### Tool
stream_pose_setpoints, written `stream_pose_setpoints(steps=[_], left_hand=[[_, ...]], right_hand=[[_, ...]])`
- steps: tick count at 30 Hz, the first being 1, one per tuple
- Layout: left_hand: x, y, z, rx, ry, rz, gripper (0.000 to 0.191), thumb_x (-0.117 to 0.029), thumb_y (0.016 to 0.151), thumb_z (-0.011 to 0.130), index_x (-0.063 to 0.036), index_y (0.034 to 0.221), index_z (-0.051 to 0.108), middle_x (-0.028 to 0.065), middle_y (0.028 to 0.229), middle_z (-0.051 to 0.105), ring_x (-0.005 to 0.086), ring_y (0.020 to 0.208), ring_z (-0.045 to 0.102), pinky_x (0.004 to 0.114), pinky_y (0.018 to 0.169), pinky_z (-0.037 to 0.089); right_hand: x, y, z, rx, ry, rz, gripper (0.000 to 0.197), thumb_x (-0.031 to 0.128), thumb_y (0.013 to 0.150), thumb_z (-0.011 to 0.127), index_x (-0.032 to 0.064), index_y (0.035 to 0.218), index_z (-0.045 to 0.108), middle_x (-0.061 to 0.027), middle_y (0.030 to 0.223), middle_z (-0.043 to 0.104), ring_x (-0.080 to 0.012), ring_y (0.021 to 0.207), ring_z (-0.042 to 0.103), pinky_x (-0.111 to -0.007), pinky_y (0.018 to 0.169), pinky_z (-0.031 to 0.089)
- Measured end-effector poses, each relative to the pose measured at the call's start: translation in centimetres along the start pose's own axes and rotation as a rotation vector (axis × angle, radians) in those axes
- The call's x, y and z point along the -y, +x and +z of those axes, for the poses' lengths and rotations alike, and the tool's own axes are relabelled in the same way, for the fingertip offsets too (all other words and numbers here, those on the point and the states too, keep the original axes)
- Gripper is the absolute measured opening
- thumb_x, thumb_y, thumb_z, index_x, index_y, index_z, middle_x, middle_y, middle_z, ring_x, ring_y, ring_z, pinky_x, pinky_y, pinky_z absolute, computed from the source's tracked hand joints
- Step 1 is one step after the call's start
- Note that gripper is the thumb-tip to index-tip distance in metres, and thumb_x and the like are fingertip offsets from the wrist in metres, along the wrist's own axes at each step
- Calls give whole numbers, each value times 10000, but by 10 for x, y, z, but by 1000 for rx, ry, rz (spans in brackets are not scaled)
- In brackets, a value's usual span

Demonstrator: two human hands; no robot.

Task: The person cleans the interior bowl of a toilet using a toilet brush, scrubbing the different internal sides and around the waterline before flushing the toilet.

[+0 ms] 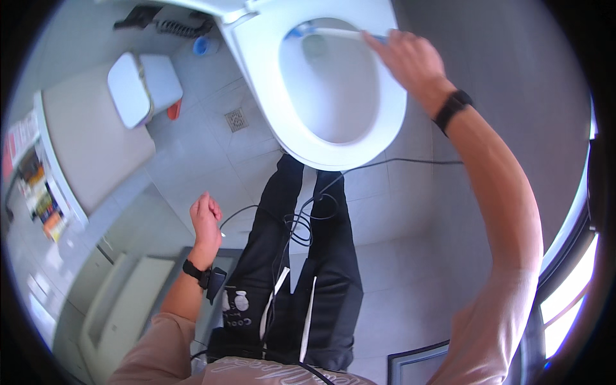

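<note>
My right hand is closed around the handle of a toilet brush, whose white shaft runs left across the opening of a white toilet. The blue brush head lies by the upper left inner rim of the bowl. The toilet seat is down and its lid is raised. Away from the toilet, to the lower left, my left hand has its fingers curled; whether it holds the thin dark cable beside it, I cannot tell.
Black cable hangs in loops before my legs and runs right to the wall. A white bin, a blue cup-like holder and a floor drain are left of the toilet. Shelves with small packages stand far left.
</note>
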State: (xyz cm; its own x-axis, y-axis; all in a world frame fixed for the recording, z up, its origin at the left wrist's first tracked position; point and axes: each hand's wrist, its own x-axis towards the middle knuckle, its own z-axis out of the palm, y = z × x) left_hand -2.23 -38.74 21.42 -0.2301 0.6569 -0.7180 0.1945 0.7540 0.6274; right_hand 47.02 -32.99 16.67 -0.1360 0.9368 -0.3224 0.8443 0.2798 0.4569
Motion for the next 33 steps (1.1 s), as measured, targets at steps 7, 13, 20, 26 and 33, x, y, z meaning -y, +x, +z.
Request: stream_pose_setpoints(steps=[7, 13, 20, 26, 33], left_hand=[[3, 1, -13, -77, -111, -58, 374, -226, 964, 487, -103, 630, 371, 3, 558, 376, 103, 498, 351, 264, 479, 286], [-3, 1, -5, -19, -195, -62, 379, -246, 963, 501, -103, 631, 387, -2, 564, 373, 96, 505, 351, 258, 483, 280], [18, 6, -28, -73, -260, -112, 375, -245, 963, 499, -110, 631, 388, -5, 558, 377, 94, 500, 347, 256, 480, 275], [16, 8, -27, -88, -297, -153, 374, -245, 962, 501, -114, 631, 387, -8, 551, 376, 95, 493, 346, 258, 478, 276], [12, 30, -27, -20, -287, -119, 356, -236, 953, 514, -117, 651, 370, -4, 576, 376, 98, 518, 347, 256, 494, 289]], right_hand=[[17, -23, -78, 372, 185, 49, 476, 136, 884, 566, 23, 1339, 484, -58, 736, 677, -208, 654, 677, -305, 529, 548], [48, -75, -76, 672, 709, -305, 255, 117, 856, 544, 11, 1077, 612, -158, 716, 664, -260, 601, 671, -356, 510, 530], [80, -71, -105, 1183, 1475, 153, 255, 190, 902, 501, -58, 954, 534, -175, 621, 588, -289, 489, 599, -370, 455, 479], [140, -41, -54, 800, 1404, 490, 397, 197, 907, 477, -51, 1217, 490, -227, 734, 634, -321, 570, 644, -403, 563, 531], [131, 26, 26, 339, 851, 425, 522, 267, 864, 556, 44, 1329, 475, -288, 1051, 632, -454, 990, 604, -459, 920, 463]])
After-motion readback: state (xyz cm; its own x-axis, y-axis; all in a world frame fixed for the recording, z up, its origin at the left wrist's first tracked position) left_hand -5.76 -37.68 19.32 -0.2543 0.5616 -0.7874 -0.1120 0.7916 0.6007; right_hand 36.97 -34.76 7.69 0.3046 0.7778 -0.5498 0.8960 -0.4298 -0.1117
